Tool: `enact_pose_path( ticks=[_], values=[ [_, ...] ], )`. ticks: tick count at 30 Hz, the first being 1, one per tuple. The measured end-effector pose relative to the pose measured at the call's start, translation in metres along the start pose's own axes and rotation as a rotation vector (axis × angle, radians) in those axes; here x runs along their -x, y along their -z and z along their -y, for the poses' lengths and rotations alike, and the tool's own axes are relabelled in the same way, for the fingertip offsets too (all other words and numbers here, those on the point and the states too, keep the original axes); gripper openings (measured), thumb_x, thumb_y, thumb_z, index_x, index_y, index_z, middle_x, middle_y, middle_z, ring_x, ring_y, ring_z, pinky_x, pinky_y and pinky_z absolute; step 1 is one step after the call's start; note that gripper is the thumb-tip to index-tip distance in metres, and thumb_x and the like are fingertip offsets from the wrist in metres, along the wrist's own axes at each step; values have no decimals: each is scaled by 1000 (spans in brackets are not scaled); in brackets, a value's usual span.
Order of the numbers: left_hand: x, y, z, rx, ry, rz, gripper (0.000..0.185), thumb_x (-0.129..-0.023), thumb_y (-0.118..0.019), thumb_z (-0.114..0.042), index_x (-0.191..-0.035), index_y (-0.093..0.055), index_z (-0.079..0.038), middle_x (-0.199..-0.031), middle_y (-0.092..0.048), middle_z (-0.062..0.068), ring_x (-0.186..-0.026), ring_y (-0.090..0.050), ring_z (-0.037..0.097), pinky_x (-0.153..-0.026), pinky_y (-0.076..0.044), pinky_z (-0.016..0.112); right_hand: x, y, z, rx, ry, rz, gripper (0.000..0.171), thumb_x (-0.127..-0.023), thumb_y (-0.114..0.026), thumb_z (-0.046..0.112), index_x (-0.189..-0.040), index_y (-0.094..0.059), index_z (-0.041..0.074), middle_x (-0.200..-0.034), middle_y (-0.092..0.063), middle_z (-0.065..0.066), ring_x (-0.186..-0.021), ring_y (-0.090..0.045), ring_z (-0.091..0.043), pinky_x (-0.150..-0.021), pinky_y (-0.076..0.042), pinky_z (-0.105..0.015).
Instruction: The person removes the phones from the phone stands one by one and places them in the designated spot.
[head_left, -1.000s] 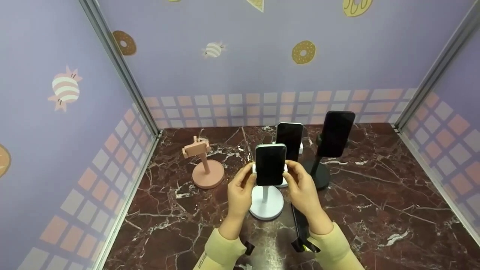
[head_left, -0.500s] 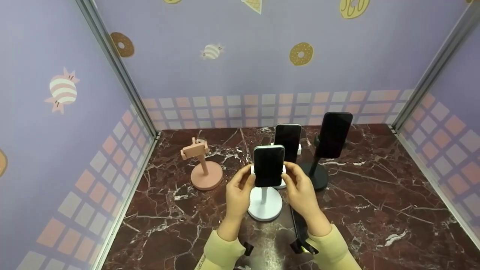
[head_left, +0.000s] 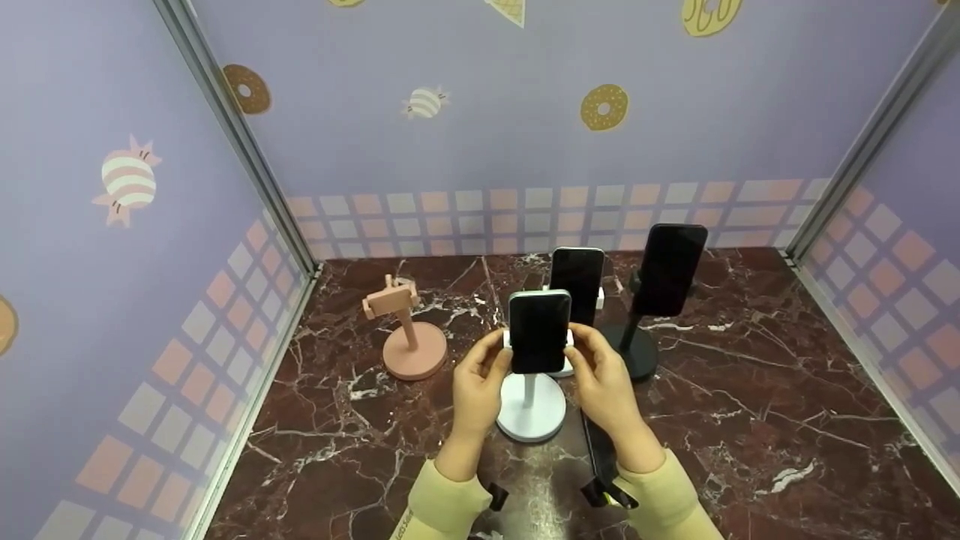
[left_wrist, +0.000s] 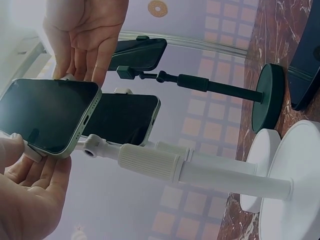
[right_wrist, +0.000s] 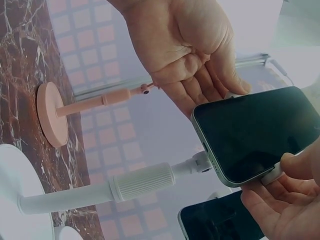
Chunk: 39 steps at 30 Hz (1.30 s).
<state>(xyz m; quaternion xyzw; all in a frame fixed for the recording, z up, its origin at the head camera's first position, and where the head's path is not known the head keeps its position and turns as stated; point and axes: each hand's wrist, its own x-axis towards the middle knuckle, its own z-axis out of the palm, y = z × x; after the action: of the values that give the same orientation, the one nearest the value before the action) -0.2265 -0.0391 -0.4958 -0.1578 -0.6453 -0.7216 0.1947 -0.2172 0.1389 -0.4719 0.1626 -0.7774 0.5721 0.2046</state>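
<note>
View slightly shifted, hands (head_left: 478, 390) (head_left: 604, 384) pinching clamp (right_wrist: 272, 173) around phone (head_left: 540, 330)

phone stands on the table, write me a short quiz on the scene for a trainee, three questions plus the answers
1. Multiple choice: in the head view, which stand holds no phone?
A. dark stand
B. pink stand
C. rear white stand

2. True or false: the left hand and the right hand are at opposite sides of the front phone.

3. Count: including the front phone, how many phones are mounted on stands in the head view?

Key: 1. B; 2. true; 3. three
</note>
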Motion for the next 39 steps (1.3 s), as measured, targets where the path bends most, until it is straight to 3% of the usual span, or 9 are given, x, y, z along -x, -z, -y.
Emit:
enact_pose_path(
  ticks=[13, 20, 27, 30, 36, 39],
  values=[
    [-1, 0, 0, -22, -27, 1, 33, -98, -62, 5, -128, -60, 18, -111, -69, 34, -89, -68, 0, -78, -60, 19, 0, 3, 1, 17, 14, 15, 29, -103, -56, -1, -129, -58, -14, -117, -68, -25, -99, -61, -3, -80, -51, -14],
    [-1, 1, 0, -18, -49, 1, 33, -97, -62, 6, -128, -59, 19, -110, -69, 35, -89, -68, 0, -78, -61, 20, -1, 3, 5, -5, -48, 29, 31, -102, -57, -3, -132, -57, -11, -121, -68, -25, -111, -67, -17, -88, -55, -15],
    [-2, 1, 0, -24, -36, 8, 34, -98, -62, 4, -130, -59, 18, -114, -69, 34, -92, -69, 2, -80, -61, 21, -4, 3, 13, -16, -70, 23, 37, -100, -62, -3, -136, -55, -10, -126, -66, -24, -117, -66, -31, -97, -57, -24],
    [-2, 1, -1, -32, -29, 5, 35, -98, -63, 4, -130, -59, 17, -116, -69, 34, -93, -69, 2, -81, -61, 21, -6, 3, 17, -9, -58, 15, 40, -99, -62, -2, -138, -54, -9, -129, -65, -23, -120, -64, -33, -98, -57, -28],
    [-1, 1, -1, -35, -37, 0, 35, -98, -63, 4, -130, -59, 17, -116, -69, 34, -92, -69, 1, -80, -61, 20, -11, 3, 22, 65, 48, -13, 44, -99, -63, -2, -140, -51, -9, -128, -64, -22, -121, -63, -34, -100, -55, -52],
    [0, 1, 0, -43, -45, -2, 35, -97, -64, 4, -129, -60, 17, -113, -70, 33, -89, -68, 1, -78, -61, 20, -14, 3, 27, 99, 99, -22, 48, -99, -64, -1, -143, -48, -9, -130, -62, -23, -122, -62, -35, -102, -54, -53]
  ],
)
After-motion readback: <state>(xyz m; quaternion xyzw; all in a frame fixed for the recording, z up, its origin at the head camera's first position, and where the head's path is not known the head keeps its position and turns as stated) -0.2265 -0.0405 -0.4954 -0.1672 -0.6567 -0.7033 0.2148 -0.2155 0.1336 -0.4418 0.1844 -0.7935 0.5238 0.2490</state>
